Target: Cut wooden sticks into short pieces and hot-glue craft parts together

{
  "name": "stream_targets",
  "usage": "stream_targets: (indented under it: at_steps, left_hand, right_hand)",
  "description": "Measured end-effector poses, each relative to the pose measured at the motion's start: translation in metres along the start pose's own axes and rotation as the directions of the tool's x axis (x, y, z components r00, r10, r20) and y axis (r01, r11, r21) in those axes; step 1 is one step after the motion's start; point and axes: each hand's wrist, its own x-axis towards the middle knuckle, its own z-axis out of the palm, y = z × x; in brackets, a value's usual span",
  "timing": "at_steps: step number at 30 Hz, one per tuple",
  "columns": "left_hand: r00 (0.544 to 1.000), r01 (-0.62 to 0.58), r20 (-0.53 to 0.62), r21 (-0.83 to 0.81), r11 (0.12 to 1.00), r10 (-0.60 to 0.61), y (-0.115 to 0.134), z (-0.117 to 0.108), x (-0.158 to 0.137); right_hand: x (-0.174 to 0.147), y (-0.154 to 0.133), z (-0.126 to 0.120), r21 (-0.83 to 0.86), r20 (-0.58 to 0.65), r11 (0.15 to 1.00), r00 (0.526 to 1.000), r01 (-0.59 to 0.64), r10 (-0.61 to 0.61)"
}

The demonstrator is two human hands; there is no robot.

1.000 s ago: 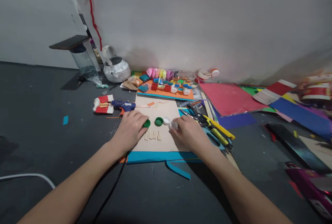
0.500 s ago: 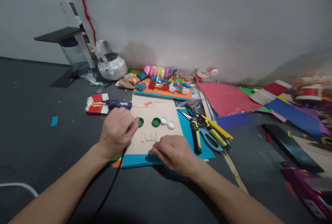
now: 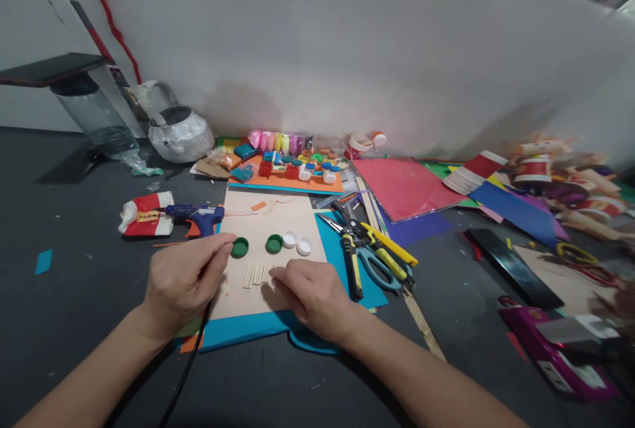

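My left hand (image 3: 186, 279) is closed, thumb and forefinger pinched together left of a green bottle cap (image 3: 240, 247); whatever it may hold is hidden. Several short wooden sticks (image 3: 255, 276) lie side by side in a row on a pale board (image 3: 297, 210). At the right end of that row are the fingertips of my right hand (image 3: 315, 296), pressed together over the sticks; I cannot make out what is between them. Behind the sticks lie a second green cap (image 3: 274, 243) and two white caps (image 3: 289, 239). A blue glue gun (image 3: 198, 214) rests beyond my left hand.
Pliers (image 3: 352, 259), blue-handled scissors (image 3: 380, 269) and a yellow cutter (image 3: 389, 243) lie right of the board. Clay packets (image 3: 280, 143) and small toy-like pieces (image 3: 297, 169) stand behind. A metal kettle (image 3: 181, 137) is back left. A black cable (image 3: 186, 365) passes below my left hand.
The view has shifted, so most things appear further left. My right fingertips have come down onto the right end of the stick row. My left hand stays pinched.
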Motion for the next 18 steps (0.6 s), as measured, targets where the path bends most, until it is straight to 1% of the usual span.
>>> stream_targets:
  at_steps: [3, 4, 6, 7, 8, 9, 11, 12, 14, 16, 18]
  left_hand:
    - [0.999, 0.004, 0.036, 0.071, 0.997, -0.006, -0.002, 0.003, 0.002]
    - [0.999, -0.003, 0.044, 0.067, 0.998, 0.001, -0.004, 0.004, 0.002]
    - [0.999, -0.012, 0.051, -0.011, 1.000, 0.013, -0.007, 0.006, 0.001]
    - [0.998, -0.008, 0.057, -0.065, 0.998, 0.011, -0.008, 0.006, 0.000]
    - [0.998, 0.005, 0.065, -0.120, 0.993, 0.002, -0.008, 0.006, -0.001]
    - [0.997, 0.022, 0.073, -0.168, 0.986, -0.010, -0.008, 0.006, -0.002]
    - [0.997, 0.051, 0.074, -0.221, 0.974, -0.035, -0.006, 0.004, -0.002]
    - [0.997, 0.058, 0.068, -0.225, 0.973, -0.044, -0.005, 0.004, -0.001]
    - [0.997, 0.061, 0.057, -0.190, 0.980, -0.051, -0.004, 0.004, 0.001]
    - [0.997, 0.051, 0.060, -0.153, 0.987, -0.043, -0.005, 0.005, 0.004]
    - [0.996, 0.051, 0.082, -0.107, 0.993, -0.042, -0.007, 0.008, 0.005]
  right_hand:
    - [0.002, 0.011, -0.007, -0.062, 0.006, 0.996, 0.998, -0.060, 0.060]
    - [0.002, 0.016, -0.012, -0.098, 0.010, 0.991, 0.996, -0.092, 0.093]
    - [-0.003, 0.031, -0.026, -0.205, 0.030, 0.962, 0.982, -0.179, 0.189]
    - [-0.007, 0.040, -0.034, -0.279, 0.013, 0.931, 0.968, -0.235, 0.249]
    - [-0.012, 0.048, -0.041, -0.349, -0.022, 0.879, 0.940, -0.326, 0.340]
    - [-0.019, 0.056, -0.048, -0.403, -0.061, 0.828, 0.914, -0.389, 0.400]
    - [-0.031, 0.069, -0.059, -0.449, -0.119, 0.777, 0.891, -0.442, 0.438]
    - [-0.037, 0.073, -0.061, -0.446, -0.135, 0.763, 0.878, -0.468, 0.459]
    - [-0.042, 0.076, -0.061, -0.375, -0.156, 0.785, 0.868, -0.493, 0.471]
    - [-0.041, 0.072, -0.056, -0.275, -0.114, 0.851, 0.894, -0.448, 0.433]
    - [-0.037, 0.063, -0.050, -0.179, -0.030, 0.916, 0.932, -0.360, 0.361]
